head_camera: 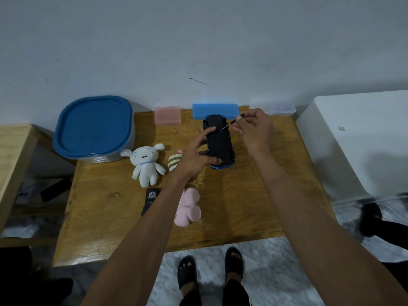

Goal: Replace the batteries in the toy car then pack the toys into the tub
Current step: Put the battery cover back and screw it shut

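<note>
The toy car (219, 142) lies upside down on the wooden table (110, 208), black underside up, blue body showing at its near end. My left hand (196, 154) grips it from the left, thumb at the near end and a finger on the underside. My right hand (254, 129) pinches a thin screwdriver (231, 123) whose tip touches the car's underside. The tub (95, 129) with its blue lid on stands at the table's back left. A white plush dog (146, 164), a striped plush (174, 161) and a pink plush (187, 207) lie near the middle.
A black remote (151, 198) lies partly under my left forearm. A pink box (167, 115), a blue box (215, 110) and a clear case (280, 108) line the back edge by the wall. A white appliance (353, 140) stands to the right; a wooden shelf (15, 151) to the left.
</note>
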A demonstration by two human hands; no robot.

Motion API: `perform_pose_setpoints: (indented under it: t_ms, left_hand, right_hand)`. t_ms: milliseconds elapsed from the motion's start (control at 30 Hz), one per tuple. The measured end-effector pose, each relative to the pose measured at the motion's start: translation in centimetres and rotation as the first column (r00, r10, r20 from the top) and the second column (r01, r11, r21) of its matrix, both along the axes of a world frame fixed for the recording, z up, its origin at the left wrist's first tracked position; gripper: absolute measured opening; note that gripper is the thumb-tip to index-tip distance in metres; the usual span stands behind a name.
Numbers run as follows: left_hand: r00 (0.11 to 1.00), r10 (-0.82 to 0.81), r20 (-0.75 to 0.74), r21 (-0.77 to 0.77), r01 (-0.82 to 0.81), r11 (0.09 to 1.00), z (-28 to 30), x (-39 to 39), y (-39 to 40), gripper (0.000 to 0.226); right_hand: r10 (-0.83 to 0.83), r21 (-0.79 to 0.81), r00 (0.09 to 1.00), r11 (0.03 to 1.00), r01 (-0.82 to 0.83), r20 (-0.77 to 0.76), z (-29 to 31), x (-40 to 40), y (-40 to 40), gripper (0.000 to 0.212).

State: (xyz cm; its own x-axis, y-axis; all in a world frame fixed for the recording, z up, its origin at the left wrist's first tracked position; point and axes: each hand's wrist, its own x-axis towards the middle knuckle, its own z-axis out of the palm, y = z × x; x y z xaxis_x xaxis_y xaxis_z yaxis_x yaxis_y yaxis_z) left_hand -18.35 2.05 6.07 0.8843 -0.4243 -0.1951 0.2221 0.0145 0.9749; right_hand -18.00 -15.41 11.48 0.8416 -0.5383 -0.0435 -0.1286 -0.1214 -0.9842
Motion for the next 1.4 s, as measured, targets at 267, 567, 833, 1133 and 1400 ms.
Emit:
perform_pose_setpoints:
  t_ms: [267,567,833,1133,1400]
  left_hand:
    - [0.999,0.001,-0.035,-0.012,-0.001,1.0,0.08,0.12,0.06,0.094]
    - [0.998,0.016,-0.056,-0.028,-0.018,0.999,0.52,0.19,0.22,0.094]
    - [1.0,0.007,-0.015,-0.006,-0.007,1.0,0.76,0.05,0.49,0.094]
    - [0.999,0.011,0.035,-0.001,-0.011,1.0,0.79,-0.03,0.42,0.091]
    - [0.999,0.018,0.027,0.019,-0.019,1.0,0.7,-0.24,0.34,0.092]
  right_hand:
    - [-0.006,0.047,1.0,0.999,0.006,0.01,-0.07,-0.17,0.11,0.009]
    - [-0.018,0.095,1.0,0.995,0.018,0.002,0.08,-0.27,0.07,0.01]
    - [-0.003,0.089,1.0,0.996,0.002,0.012,-0.08,-0.39,0.34,0.008]
    - [0.015,-0.094,0.998,0.996,-0.01,0.054,-0.16,-0.11,0.39,0.008]
    - [0.133,-0.375,0.987,0.922,-0.092,0.085,-0.27,0.03,0.75,0.011]
